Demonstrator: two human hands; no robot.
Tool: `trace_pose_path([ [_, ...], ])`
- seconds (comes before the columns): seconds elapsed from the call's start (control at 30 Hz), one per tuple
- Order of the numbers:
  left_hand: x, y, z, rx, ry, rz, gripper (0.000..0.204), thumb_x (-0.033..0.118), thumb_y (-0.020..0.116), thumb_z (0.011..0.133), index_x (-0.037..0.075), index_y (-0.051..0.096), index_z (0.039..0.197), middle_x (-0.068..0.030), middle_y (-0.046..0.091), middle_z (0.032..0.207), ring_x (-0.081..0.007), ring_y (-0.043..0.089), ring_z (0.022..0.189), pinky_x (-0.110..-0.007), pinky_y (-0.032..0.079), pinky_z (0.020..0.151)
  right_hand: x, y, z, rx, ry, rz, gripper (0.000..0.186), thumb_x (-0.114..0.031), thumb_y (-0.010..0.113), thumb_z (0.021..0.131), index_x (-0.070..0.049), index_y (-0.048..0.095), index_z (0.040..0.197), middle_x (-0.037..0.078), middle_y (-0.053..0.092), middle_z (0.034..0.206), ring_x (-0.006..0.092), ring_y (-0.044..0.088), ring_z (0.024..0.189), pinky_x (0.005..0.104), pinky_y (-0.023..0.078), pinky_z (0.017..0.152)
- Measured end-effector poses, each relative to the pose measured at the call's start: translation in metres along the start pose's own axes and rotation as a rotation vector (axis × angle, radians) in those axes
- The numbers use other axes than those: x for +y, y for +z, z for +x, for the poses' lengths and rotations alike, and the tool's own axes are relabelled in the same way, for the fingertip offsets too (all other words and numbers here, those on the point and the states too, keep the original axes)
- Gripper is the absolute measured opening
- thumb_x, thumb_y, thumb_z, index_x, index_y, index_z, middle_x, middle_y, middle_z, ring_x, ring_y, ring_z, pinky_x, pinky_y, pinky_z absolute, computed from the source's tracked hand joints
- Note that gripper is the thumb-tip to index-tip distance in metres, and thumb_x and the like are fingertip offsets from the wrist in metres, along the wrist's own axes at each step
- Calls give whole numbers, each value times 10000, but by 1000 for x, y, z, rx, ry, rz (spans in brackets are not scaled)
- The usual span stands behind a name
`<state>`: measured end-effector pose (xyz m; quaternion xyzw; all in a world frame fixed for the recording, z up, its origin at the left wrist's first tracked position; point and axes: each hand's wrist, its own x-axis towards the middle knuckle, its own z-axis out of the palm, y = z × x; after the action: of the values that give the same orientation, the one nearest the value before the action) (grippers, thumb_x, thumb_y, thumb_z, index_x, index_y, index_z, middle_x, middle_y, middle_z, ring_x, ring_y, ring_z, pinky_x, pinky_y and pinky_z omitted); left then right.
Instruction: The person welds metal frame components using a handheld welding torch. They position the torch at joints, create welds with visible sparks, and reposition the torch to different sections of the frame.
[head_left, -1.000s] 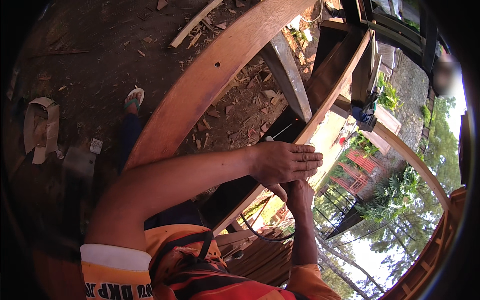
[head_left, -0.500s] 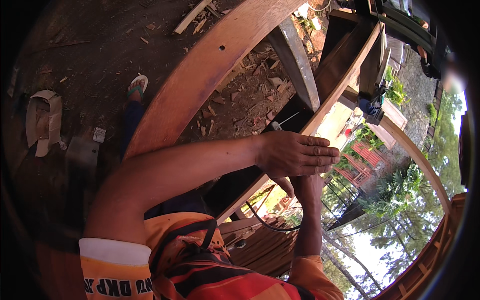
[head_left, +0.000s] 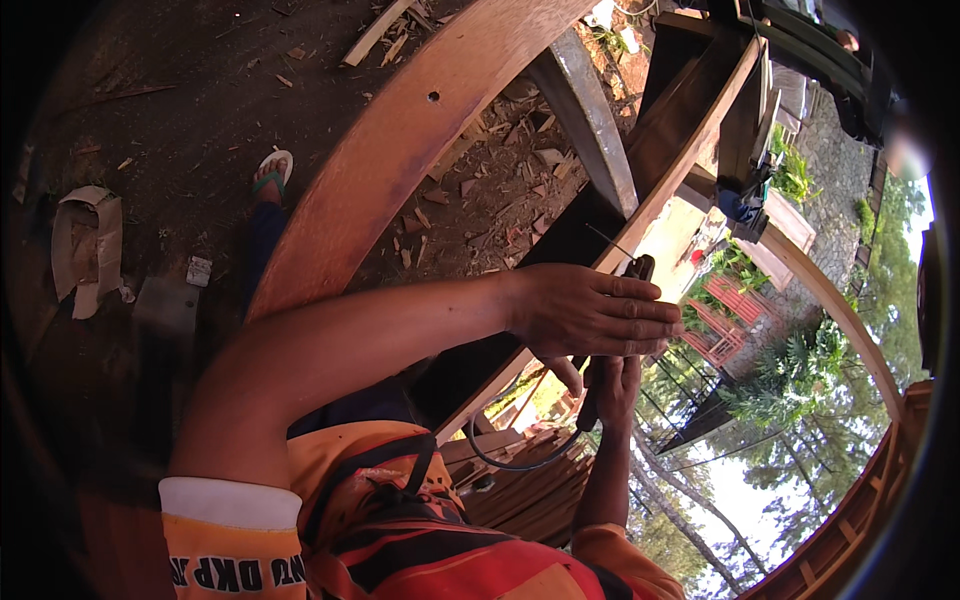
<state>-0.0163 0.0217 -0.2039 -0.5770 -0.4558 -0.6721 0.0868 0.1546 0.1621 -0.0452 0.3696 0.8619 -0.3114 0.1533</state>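
Observation:
A dark corded power drill (head_left: 591, 400) is in my right hand (head_left: 620, 385), which closes around it, partly hidden behind my other hand. From its dark front end (head_left: 640, 268) a long thin bit points up and left, beside the edge of a long wooden board (head_left: 690, 160). My left hand (head_left: 595, 312) lies across the front of the drill, fingers stretched out flat and thumb pointing down. Whether its palm presses on the tool is hidden. A black cord (head_left: 520, 466) loops down from the drill's handle.
A wide curved reddish-brown wooden piece (head_left: 380, 170) with one hole arches over my left forearm. A grey metal-like bar (head_left: 595, 120) meets the board. Wood chips (head_left: 490, 205) litter the dirt floor. Beyond stand a curved wooden strip (head_left: 840, 320) and red chairs (head_left: 715, 335).
The drill's front end has come up into view above my left hand, its bit tilting more to the upper left. My right hand has shifted slightly down, and the cord swung left.

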Motion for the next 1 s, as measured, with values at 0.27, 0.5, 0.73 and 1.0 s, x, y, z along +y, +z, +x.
trace_pose_path([
  [0.27,1,2,-6,-96,-42,116,1137,719,712,732,-5,416,1558,-167,327,1695,-268,229,1611,-446,120,1347,-1,-4,13,4,-64,-455,442,-358,534,1099,5,521,1351,146,664,717,284,670,618,418,495,591],
  [0.5,-3,-4,-6,-136,-142,117,1172,688,765,696,-10,406,1567,-155,332,1696,-259,247,1605,-440,112,1348,-12,-4,22,46,-61,-383,451,-424,517,1088,2,554,1230,102,629,687,207,634,596,367,481,562],
  [0.73,-7,-4,-5,-141,-149,192,1138,747,679,778,-32,408,1562,-181,347,1682,-282,241,1607,-452,120,1343,-8,0,31,38,-16,-343,518,-503,521,1068,-2,558,1193,107,625,684,214,645,608,376,488,571],
  [1.0,-12,7,-8,-33,-166,197,1133,807,585,844,-59,412,1553,-228,326,1684,-316,242,1606,-465,133,1333,-6,3,32,59,16,-394,597,-567,508,1055,-13,557,1270,107,621,699,215,638,610,380,491,572],
])
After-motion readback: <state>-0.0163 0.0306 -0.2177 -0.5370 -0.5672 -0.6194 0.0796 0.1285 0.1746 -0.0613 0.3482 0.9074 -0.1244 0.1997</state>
